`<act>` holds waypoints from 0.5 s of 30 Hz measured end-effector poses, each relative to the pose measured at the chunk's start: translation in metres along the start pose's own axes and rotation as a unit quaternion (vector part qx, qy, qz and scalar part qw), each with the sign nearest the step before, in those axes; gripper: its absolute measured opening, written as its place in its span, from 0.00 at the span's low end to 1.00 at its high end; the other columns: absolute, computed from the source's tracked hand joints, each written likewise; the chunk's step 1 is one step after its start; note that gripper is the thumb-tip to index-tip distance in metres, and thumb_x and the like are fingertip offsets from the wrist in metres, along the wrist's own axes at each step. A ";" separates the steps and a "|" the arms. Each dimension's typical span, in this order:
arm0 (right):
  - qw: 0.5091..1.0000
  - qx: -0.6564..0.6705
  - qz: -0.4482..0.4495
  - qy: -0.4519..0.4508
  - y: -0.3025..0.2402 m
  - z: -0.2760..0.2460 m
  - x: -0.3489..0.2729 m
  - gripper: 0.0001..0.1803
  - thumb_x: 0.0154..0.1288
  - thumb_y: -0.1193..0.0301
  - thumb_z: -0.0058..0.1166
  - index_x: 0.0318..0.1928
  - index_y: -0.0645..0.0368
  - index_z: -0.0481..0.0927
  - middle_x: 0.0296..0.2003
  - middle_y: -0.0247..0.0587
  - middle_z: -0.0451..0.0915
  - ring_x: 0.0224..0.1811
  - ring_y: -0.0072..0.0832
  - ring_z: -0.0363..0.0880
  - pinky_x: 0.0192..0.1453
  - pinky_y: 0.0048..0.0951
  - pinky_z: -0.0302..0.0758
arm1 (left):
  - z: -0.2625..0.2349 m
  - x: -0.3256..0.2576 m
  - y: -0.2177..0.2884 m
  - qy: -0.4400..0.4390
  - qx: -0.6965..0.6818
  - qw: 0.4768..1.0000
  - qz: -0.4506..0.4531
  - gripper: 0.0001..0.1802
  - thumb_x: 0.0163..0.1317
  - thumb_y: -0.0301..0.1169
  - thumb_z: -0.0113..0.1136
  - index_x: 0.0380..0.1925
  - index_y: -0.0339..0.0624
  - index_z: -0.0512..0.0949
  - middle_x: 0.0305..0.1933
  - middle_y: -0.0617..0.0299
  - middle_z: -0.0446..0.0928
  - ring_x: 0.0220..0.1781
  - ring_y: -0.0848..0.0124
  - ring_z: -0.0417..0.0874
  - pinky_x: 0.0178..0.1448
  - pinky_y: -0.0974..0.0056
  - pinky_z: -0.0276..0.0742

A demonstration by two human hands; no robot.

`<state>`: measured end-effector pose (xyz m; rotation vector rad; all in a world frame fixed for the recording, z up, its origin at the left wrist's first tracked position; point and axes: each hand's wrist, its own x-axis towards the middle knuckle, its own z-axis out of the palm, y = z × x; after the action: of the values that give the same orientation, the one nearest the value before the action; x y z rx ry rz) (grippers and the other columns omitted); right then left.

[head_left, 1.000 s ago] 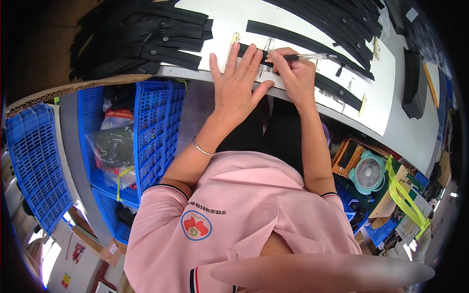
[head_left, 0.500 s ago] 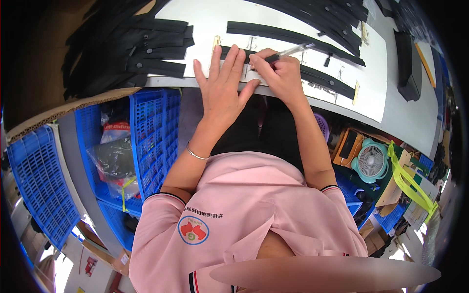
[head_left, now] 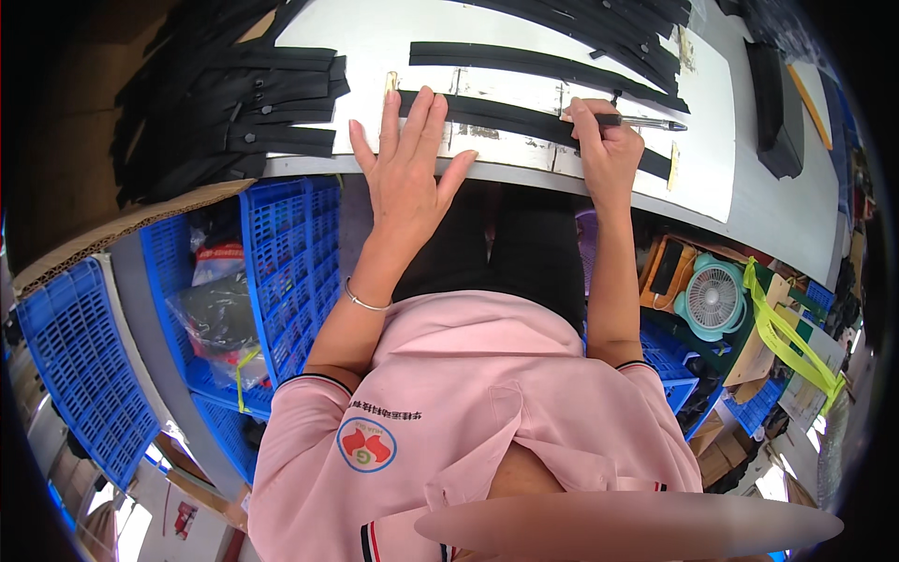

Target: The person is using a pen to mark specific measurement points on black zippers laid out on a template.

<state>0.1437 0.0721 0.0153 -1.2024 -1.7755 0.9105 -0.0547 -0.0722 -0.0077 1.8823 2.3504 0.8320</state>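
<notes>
Under my desk's (head_left: 796, 225) near edge, a blue basket (head_left: 290, 272) stands to my left and a fan (head_left: 714, 298) to my right. At that edge my left hand (head_left: 407, 178) is spread, grasping nothing, fingertips on the left end of a black strip (head_left: 510, 116). My right hand (head_left: 607, 155) pinches a pen (head_left: 648, 123) over its right half; I can't tell whether the point touches. The strip lies along the near edge on a white board (head_left: 707, 122). Beyond it lies a second strip (head_left: 548, 68); left, a black heap (head_left: 248, 98); toward the right edge, a black box (head_left: 773, 108).
</notes>
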 end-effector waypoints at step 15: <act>0.994 -0.057 -0.089 -0.003 0.008 0.004 0.002 0.14 0.69 0.69 0.65 0.29 0.67 0.84 0.26 0.32 0.85 0.18 0.22 0.74 0.25 0.27 0.67 | 0.024 0.033 0.062 0.040 -0.239 0.967 0.074 0.18 0.62 0.32 0.71 0.52 0.42 0.86 0.59 0.57 0.82 0.62 0.55 0.78 0.70 0.51 0.66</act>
<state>0.1427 0.0758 0.0074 -1.0916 -1.9259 0.7185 0.0002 -0.0247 0.0070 1.8475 1.8292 1.3653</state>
